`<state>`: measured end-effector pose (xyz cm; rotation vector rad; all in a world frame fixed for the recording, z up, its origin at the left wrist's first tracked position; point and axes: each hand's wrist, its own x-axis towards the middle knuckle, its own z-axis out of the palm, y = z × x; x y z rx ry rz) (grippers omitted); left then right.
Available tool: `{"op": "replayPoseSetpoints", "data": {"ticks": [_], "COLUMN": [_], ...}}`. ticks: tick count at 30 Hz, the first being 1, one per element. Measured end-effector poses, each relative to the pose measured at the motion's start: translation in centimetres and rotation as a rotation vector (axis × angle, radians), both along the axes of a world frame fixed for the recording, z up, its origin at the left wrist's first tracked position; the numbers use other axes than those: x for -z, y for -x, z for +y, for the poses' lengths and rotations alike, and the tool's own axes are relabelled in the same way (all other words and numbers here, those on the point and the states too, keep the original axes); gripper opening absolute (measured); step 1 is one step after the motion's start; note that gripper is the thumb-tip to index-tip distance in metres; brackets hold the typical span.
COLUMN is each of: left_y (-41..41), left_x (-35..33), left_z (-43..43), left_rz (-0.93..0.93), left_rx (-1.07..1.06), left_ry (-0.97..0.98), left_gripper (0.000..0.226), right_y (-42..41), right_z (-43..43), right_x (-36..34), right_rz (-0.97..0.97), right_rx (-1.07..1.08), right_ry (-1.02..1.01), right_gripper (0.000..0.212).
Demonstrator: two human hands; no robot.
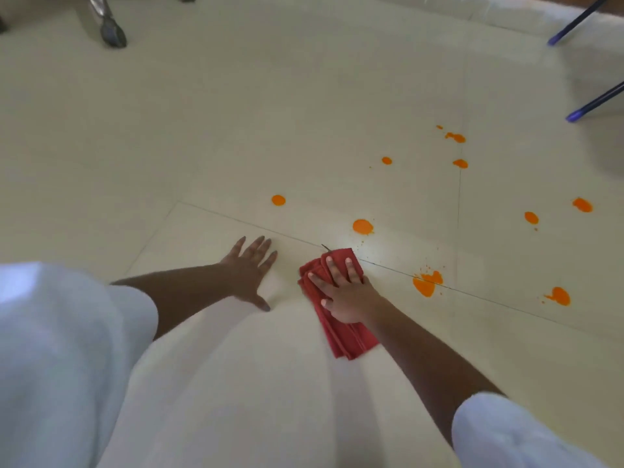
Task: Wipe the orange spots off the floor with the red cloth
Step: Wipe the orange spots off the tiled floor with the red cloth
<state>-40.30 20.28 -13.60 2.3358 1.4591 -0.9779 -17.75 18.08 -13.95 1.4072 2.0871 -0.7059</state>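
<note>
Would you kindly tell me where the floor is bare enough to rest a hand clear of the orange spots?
Bare: the floor left of and beyond the left hand, up to the grey foot. Crowded: right of the red cloth under the right hand, orange spots scatter toward the blue legs.

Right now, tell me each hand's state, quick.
Left hand: open, flat on the floor, holding nothing.
Right hand: open, pressing flat on the red cloth.

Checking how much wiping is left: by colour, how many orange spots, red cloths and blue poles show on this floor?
Orange spots, tiny specks aside: 9
Red cloth: 1
Blue poles: 2
Total: 12
</note>
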Motion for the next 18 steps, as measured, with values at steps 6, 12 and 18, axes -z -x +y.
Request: {"op": "replayPoseSetpoints", "data": {"ticks": [6, 12, 18], "left_y": [2.3, 5.5, 8.1], "left_x": [-0.2, -0.5, -0.6], "left_z": [0.6, -0.2, 1.3], "left_rz": [-0.064, -0.180, -0.311], "left_rx": [0.087, -0.108, -0.319], "left_ry": [0.042, -0.044, -0.015], "left_gripper": [0.105, 0.105, 0.121], "right_y": [2.3, 6.1, 9.2], "right_z": [-0.9, -2.2, -2.3], "right_x": [0.6, -0.1, 0.8], "right_rz": [0.004, 0.035, 0.047], "right_rx": [0.072, -0.001, -0.093], "right_ry": [-0.111, -0.132, -0.234], "right_gripper": [0.057, 0.058, 0.056]}}
